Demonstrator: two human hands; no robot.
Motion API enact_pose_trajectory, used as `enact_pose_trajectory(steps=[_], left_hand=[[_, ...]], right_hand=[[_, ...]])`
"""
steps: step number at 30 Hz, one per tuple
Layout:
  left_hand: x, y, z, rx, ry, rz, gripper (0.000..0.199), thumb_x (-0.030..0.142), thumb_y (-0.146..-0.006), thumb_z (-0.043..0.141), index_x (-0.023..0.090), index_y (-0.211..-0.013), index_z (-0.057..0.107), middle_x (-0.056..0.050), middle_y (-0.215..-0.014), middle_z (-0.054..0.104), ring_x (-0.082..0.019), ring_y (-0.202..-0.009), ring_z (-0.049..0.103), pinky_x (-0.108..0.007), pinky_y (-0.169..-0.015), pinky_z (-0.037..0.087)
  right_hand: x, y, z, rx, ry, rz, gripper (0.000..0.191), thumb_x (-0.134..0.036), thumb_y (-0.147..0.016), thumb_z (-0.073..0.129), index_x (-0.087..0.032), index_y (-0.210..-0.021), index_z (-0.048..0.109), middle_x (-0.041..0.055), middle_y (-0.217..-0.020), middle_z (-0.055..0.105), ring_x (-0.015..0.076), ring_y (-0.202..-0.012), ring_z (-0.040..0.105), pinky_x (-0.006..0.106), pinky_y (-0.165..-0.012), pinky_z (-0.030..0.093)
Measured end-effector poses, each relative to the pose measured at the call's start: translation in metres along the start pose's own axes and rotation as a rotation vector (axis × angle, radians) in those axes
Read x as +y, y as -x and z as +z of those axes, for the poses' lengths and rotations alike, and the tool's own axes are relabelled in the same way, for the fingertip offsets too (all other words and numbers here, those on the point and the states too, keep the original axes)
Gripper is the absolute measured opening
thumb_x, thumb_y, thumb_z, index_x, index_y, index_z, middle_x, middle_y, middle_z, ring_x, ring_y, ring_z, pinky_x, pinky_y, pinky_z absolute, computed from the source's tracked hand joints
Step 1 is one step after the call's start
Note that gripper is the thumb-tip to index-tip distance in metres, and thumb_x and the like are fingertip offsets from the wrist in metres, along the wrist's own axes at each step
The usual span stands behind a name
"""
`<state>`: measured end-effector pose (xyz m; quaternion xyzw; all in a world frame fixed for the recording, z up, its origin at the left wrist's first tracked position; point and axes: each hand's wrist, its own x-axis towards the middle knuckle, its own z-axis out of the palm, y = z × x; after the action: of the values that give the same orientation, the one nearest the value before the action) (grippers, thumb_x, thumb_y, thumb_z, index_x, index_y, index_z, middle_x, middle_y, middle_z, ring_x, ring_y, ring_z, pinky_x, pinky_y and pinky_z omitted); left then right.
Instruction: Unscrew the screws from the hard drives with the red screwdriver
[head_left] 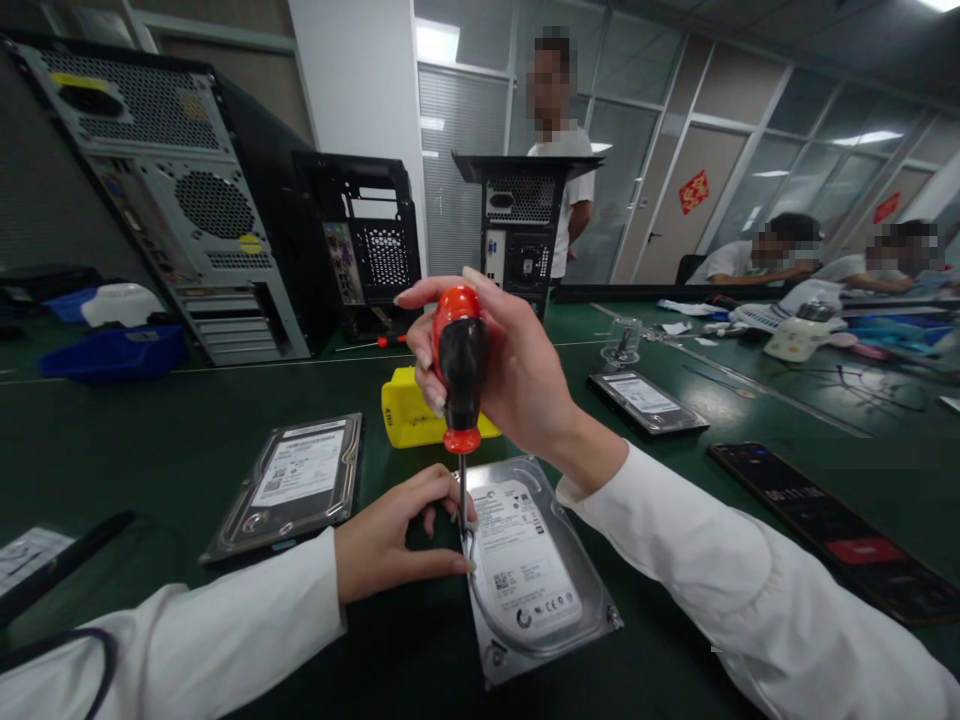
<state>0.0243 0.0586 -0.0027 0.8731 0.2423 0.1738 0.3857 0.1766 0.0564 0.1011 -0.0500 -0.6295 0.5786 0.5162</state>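
Observation:
A red and black screwdriver stands upright in my right hand, its fingers wrapped round the handle. Its metal shaft points down to the left edge of a silver hard drive with a white label, lying on the table in front of me. My left hand grips that same edge, thumb and curled fingers close around the screwdriver's tip. Whatever the tip bears on is too small to make out. Just behind the drive sits a yellow bin, partly hidden by my right hand.
Other hard drives lie left and right on the green table. A phone lies at the right. Computer cases stand behind, beside a blue tray. A small clear cup stands farther back. Several people are beyond.

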Motion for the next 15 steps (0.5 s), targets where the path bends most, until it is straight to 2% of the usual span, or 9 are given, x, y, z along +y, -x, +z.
enact_pose_trajectory(steps=[5, 11, 15], left_hand=[[-0.0006, 0.0, 0.0, -0.001, -0.005, -0.001, 0.028, 0.034, -0.076, 0.067, 0.018, -0.097, 0.055, -0.002, -0.096, 0.05, -0.016, -0.084, 0.048, -0.023, -0.064, 0.04], [-0.0013, -0.0001, 0.0003, 0.008, 0.008, 0.005, 0.029, 0.033, -0.076, 0.068, 0.018, -0.097, 0.055, -0.002, -0.095, 0.05, -0.016, -0.086, 0.049, -0.023, -0.065, 0.04], [-0.0014, 0.0, 0.0008, 0.009, 0.006, 0.007, 0.029, 0.033, -0.077, 0.068, 0.018, -0.098, 0.055, -0.002, -0.097, 0.051, -0.016, -0.087, 0.048, -0.024, -0.065, 0.04]], right_hand=[[-0.0026, 0.0019, 0.0, 0.042, 0.038, 0.036, 0.029, -0.047, -0.085, 0.043, -0.02, -0.083, 0.056, -0.0003, -0.073, 0.045, 0.0092, -0.056, 0.047, 0.023, -0.055, 0.043], [-0.001, 0.0004, -0.0034, -0.003, -0.009, 0.024, 0.019, -0.035, -0.083, 0.053, -0.016, -0.085, 0.05, 0.0006, -0.079, 0.054, 0.0092, -0.063, 0.056, 0.024, -0.064, 0.05], [0.0021, 0.0001, -0.0016, -0.042, 0.003, -0.007, 0.018, -0.03, -0.082, 0.056, -0.018, -0.083, 0.043, -0.0021, -0.07, 0.057, 0.0076, -0.053, 0.055, 0.021, -0.053, 0.047]])
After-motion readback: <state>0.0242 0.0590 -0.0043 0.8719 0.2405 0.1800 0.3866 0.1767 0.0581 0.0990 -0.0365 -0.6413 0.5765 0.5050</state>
